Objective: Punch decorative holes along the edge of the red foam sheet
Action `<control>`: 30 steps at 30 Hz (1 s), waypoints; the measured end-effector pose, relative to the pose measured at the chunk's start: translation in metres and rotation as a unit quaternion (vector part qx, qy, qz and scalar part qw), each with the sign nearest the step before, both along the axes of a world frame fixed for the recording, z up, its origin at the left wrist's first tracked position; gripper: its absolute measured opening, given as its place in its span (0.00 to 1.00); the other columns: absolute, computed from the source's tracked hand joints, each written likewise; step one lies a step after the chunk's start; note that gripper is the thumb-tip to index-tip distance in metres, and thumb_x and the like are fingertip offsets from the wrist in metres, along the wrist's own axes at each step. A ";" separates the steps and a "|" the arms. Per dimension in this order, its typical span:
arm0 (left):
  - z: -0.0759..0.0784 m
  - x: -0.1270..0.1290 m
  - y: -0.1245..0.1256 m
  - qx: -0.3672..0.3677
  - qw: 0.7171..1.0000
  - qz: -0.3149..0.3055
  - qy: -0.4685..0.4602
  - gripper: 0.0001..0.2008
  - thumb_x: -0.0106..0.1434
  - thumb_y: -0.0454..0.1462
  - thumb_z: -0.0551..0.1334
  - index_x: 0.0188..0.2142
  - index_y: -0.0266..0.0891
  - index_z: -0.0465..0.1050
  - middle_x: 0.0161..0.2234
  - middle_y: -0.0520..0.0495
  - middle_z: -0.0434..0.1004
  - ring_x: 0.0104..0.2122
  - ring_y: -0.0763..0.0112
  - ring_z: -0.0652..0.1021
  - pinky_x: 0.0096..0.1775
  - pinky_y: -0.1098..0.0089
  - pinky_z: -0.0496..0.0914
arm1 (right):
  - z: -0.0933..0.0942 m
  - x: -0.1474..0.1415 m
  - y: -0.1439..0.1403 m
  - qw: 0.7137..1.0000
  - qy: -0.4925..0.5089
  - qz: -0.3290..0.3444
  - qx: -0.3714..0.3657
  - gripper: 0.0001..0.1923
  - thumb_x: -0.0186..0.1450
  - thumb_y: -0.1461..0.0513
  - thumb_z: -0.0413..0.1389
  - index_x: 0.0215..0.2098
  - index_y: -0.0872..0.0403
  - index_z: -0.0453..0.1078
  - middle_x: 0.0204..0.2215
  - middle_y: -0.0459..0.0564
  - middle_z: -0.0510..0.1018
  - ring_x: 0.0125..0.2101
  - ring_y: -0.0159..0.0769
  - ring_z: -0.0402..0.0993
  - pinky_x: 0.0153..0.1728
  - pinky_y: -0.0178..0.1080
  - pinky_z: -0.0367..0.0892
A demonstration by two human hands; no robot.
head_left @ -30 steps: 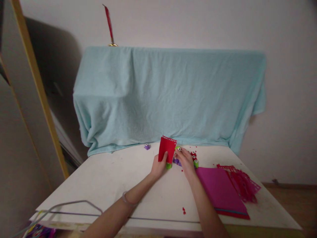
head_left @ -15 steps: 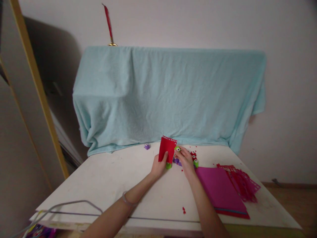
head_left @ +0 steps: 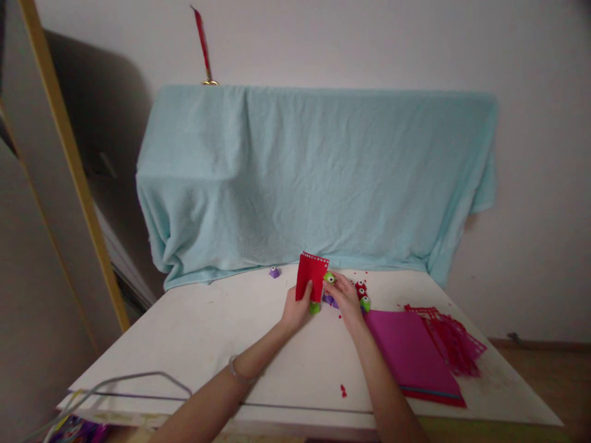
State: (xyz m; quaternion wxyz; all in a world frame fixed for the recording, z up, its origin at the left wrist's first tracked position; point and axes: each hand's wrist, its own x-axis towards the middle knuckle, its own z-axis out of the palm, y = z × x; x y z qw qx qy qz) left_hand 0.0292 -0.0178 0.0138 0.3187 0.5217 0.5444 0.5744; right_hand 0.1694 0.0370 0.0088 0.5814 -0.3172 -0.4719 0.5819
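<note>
Left hand (head_left: 295,309) pinches a small red paper card (head_left: 312,282) by its lower edge, thumb on the front face, card upright and tilted slightly; a row of punched holes runs along its top edge. Right hand (head_left: 344,299), at 3 o'clock of the card, is closed around a green craft punch (head_left: 329,278) set against the card's right edge. Judged step: edge punching in progress. The next press calls for seating the card edge squarely in the punch slot. More small punches (head_left: 362,294) lie at 3 o'clock of the right hand; one purple punch (head_left: 274,272) at 10 o'clock of the card. Magenta sheets (head_left: 409,354) and red cut lattice paper (head_left: 455,341) sit at 4 o'clock on the white table (head_left: 194,332).
</note>
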 end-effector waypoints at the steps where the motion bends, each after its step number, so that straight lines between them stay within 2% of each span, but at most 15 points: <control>1: 0.000 0.000 0.000 0.002 1.000 0.001 -0.001 0.25 0.63 0.55 0.54 0.26 0.34 0.70 0.19 0.49 0.69 0.21 0.73 0.67 0.24 0.74 0.60 | 0.001 0.000 -0.001 1.000 0.001 0.001 -0.002 0.26 0.49 0.56 0.69 0.45 0.52 0.73 0.33 0.49 0.80 0.32 0.37 0.75 0.33 0.38 0.70; 9: 0.001 0.000 -0.001 -0.006 1.000 -0.005 -0.003 0.24 0.63 0.54 0.54 0.28 0.35 0.71 0.21 0.49 0.71 0.22 0.72 0.69 0.25 0.75 0.62 | 0.005 -0.004 -0.004 1.000 -0.001 0.005 -0.008 0.27 0.45 0.57 0.71 0.42 0.52 0.73 0.36 0.50 0.80 0.35 0.41 0.76 0.35 0.40 0.72; 18: -0.002 -0.002 0.002 0.015 1.000 -0.015 0.004 0.24 0.63 0.54 0.54 0.32 0.34 0.73 0.25 0.46 0.74 0.25 0.70 0.71 0.27 0.73 0.63 | 0.004 -0.005 -0.003 1.000 -0.005 0.005 0.004 0.25 0.48 0.55 0.69 0.42 0.53 0.72 0.36 0.51 0.80 0.33 0.39 0.76 0.32 0.38 0.71; 24: -0.002 -0.002 0.002 -0.008 0.999 -0.034 0.013 0.25 0.63 0.55 0.54 0.30 0.34 0.73 0.22 0.48 0.71 0.22 0.71 0.69 0.25 0.73 0.61 | 0.002 -0.002 0.000 1.000 0.007 -0.018 0.008 0.25 0.50 0.56 0.69 0.44 0.54 0.73 0.37 0.51 0.80 0.33 0.37 0.75 0.33 0.37 0.70; 30: 0.000 -0.001 0.000 0.016 0.999 -0.031 0.022 0.25 0.62 0.55 0.54 0.31 0.33 0.73 0.25 0.46 0.73 0.25 0.70 0.69 0.27 0.72 0.63 | -0.001 0.000 0.003 0.999 0.015 -0.034 0.007 0.22 0.51 0.53 0.67 0.42 0.54 0.74 0.36 0.50 0.80 0.30 0.35 0.73 0.31 0.37 0.68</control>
